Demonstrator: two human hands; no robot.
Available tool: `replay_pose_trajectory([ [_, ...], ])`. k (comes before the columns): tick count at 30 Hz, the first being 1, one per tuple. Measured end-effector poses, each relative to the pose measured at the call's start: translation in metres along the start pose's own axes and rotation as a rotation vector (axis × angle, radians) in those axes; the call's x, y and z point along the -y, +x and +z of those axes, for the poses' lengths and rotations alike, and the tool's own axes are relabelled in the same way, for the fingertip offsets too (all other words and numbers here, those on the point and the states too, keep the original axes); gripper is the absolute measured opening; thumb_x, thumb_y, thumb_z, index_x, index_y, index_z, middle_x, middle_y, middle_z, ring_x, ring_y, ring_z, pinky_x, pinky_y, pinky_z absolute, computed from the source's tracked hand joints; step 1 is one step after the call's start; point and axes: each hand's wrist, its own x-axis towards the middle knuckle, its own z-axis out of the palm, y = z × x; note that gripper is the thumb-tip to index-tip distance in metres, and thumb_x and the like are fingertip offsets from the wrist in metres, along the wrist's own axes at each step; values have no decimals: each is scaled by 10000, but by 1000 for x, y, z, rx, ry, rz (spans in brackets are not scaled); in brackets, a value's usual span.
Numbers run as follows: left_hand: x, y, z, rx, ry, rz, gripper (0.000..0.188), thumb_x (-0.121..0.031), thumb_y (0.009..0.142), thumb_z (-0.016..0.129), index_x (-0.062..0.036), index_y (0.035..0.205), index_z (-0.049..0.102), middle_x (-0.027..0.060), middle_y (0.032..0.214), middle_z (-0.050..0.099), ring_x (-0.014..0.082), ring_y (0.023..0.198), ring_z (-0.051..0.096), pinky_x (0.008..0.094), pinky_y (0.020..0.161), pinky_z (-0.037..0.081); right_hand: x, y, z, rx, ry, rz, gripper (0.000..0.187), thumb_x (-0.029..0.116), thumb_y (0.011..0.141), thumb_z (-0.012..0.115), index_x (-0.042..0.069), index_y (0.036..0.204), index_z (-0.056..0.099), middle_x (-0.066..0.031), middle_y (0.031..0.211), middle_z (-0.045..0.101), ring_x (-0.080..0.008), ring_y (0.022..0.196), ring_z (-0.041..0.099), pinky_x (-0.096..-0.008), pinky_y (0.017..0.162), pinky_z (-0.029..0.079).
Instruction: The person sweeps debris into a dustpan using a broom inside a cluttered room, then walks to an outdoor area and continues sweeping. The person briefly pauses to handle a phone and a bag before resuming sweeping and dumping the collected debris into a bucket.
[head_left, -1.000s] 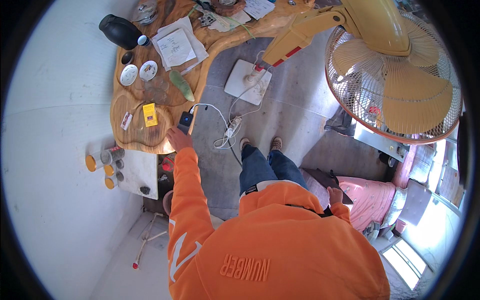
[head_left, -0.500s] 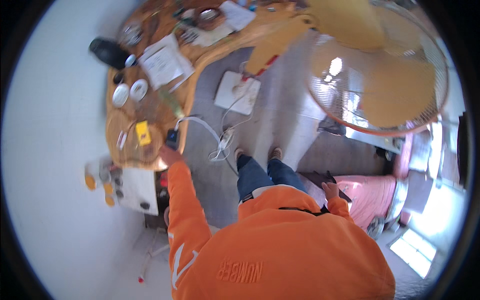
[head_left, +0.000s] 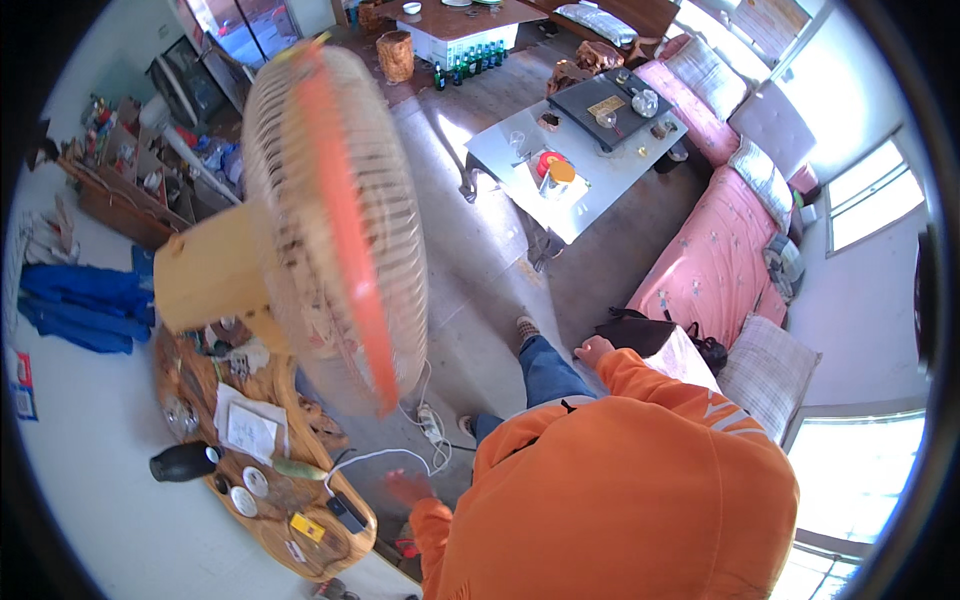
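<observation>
My left hand point(head_left: 410, 487) is in the air just off the right edge of the wooden table point(head_left: 345, 548). It is a little blurred, with its fingers loosely stretched out and nothing seen in them. Closest to it on that table lies a dark phone-like device point(head_left: 347, 512) with a white cable point(head_left: 385, 453) running off it. Beside the device is a yellow box point(head_left: 307, 527). My right hand point(head_left: 594, 350) hangs in front of my body, fingers loosely bent and holding nothing visible. Past it is a black bag point(head_left: 640, 333) by the bed; the hand appears apart from it.
A big fan point(head_left: 335, 230) stands close on the left, over the table's far end. Ahead is a low table point(head_left: 560, 180) with a cup and black tray. A pink bed point(head_left: 700, 250) lies right. A power strip point(head_left: 430, 423) sits on the floor; green bottles point(head_left: 470, 62) stand farther off.
My left hand has come away from the device at the table edge. My body and view have turned rightward and up, bringing the low table and bed into sight.
</observation>
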Motion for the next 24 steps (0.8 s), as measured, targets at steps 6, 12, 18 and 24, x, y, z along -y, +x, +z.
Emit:
replay_pose_trajectory([
  [6, -115, 27, 32, 248, -49, 94, 490, -254, 679, 776, -30, 1080, 607, 223, 1237, 563, 366, 1190, 503, 456, 998, 398, -29, 81, -43, -90, 235, 158, 373, 390, 799, 676, 44, 927, 729, -213, 981, 694, -375, 991, 651, -412, 897, 505],
  [12, -177, 59, 74, 415, -81, -55, 237, -257, 738, 712, -41, 655, 659, 137, 718, 693, 367, 741, 665, 443, 679, 502, -27, 210, -119, 61, 151, 94, 353, 364, 834, 576, 60, 927, 732, -189, 1022, 690, -365, 989, 651, -427, 895, 515],
  [18, -261, 102, 105, 490, -206, 11, 250, -292, 757, 702, -46, 713, 715, 109, 749, 718, 269, 699, 690, 408, 633, 520, 35, 316, -189, 47, 194, -29, 402, 407, 844, 566, 40, 900, 720, -187, 933, 700, -377, 938, 660, -453, 836, 517],
  [24, -327, 215, 64, 680, -191, -159, 285, -321, 766, 730, -47, 843, 735, 105, 792, 725, 262, 741, 701, 397, 677, 549, 241, 378, -179, 88, 373, -447, 393, 433, 847, 568, 70, 855, 717, -195, 879, 687, -393, 835, 651, -474, 768, 509],
])
